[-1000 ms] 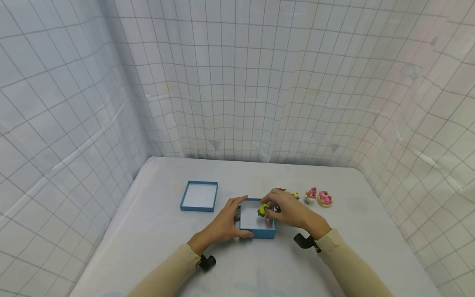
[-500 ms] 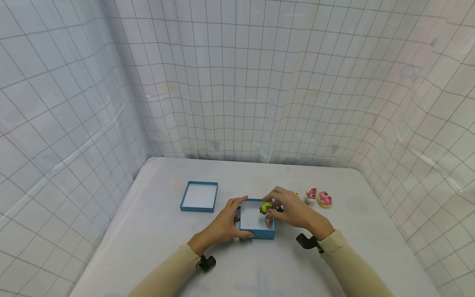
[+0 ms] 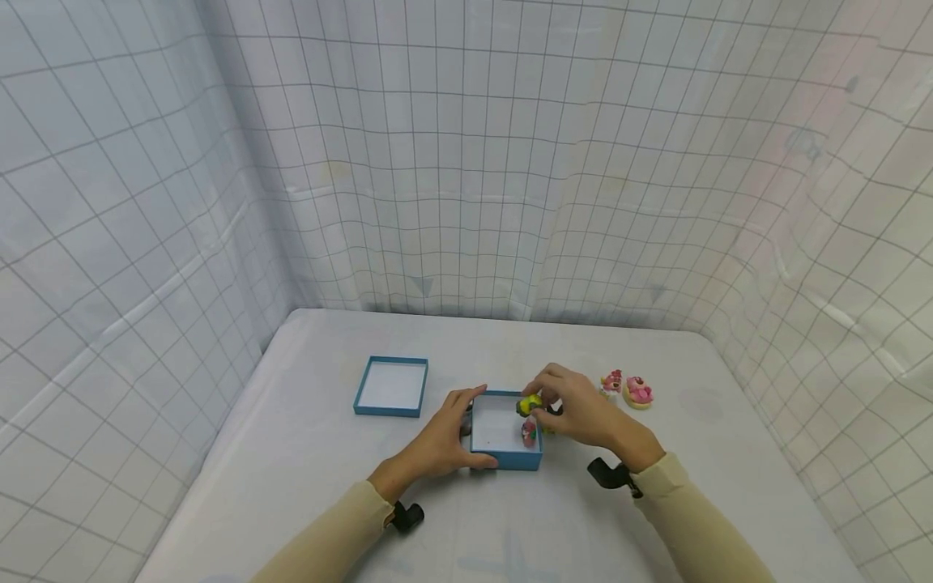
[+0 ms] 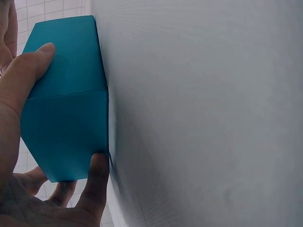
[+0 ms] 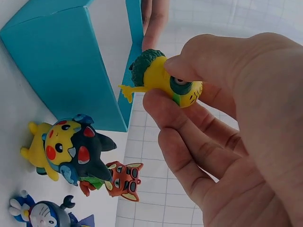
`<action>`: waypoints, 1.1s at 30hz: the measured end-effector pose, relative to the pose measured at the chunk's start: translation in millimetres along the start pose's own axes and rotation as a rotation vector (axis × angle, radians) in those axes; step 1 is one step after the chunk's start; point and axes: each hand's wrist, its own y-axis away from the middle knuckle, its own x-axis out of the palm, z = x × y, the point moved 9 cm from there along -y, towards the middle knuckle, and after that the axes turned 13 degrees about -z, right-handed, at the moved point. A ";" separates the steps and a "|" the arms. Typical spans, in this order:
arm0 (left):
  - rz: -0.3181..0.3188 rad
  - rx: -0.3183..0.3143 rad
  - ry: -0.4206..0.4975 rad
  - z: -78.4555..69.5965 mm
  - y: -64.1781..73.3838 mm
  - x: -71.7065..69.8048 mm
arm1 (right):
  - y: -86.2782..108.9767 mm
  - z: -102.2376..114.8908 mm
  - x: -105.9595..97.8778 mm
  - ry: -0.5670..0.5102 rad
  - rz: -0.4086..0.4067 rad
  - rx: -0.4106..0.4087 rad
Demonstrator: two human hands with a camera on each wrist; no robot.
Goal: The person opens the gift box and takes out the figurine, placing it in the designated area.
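My left hand [image 3: 437, 437] holds the blue box [image 3: 519, 461] at its left side, thumb on the front wall and fingers around the corner, as the left wrist view also shows. My right hand [image 3: 583, 409] pinches a yellow minion figurine [image 5: 158, 78] with a green skirt between thumb and fingers. It is tilted on its side over the box's right rim. Inside the box, along its right wall, lies a small pink figurine [image 3: 529, 434]. The box's white floor shows to the left of it.
Left of the box lies its blue-rimmed lid [image 3: 391, 386]. Right of the box stand a yellow figurine in a dark hood [image 5: 71, 146], an orange fox-like figurine [image 5: 124, 179] and a blue-and-white one [image 5: 45, 215]. Farther right are two pink figurines, one on a round base [image 3: 638, 393].
My right hand has drawn slightly to the right with the minion figurine, from over the box's inside toward its right rim. The pink figurine shows more fully. My left hand stays in place.
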 end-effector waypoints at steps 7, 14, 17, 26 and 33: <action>0.003 -0.007 -0.006 0.7 1.0 0.4 | 2.1 -2.1 -4.7 -0.004 -0.010 -0.011; 0.004 -0.004 0.000 1.6 0.5 1.3 | 4.7 -8.7 -9.9 0.014 -0.010 0.001; 0.002 -0.002 -0.003 2.0 -0.1 1.4 | 5.7 -11.5 -13.3 0.008 -0.018 0.017; -0.001 -0.008 -0.014 1.0 -1.9 0.5 | 9.5 -18.2 -24.1 0.011 -0.049 0.043; 0.001 -0.006 -0.010 0.9 -1.5 0.6 | 13.3 -21.5 -30.5 0.014 -0.072 0.028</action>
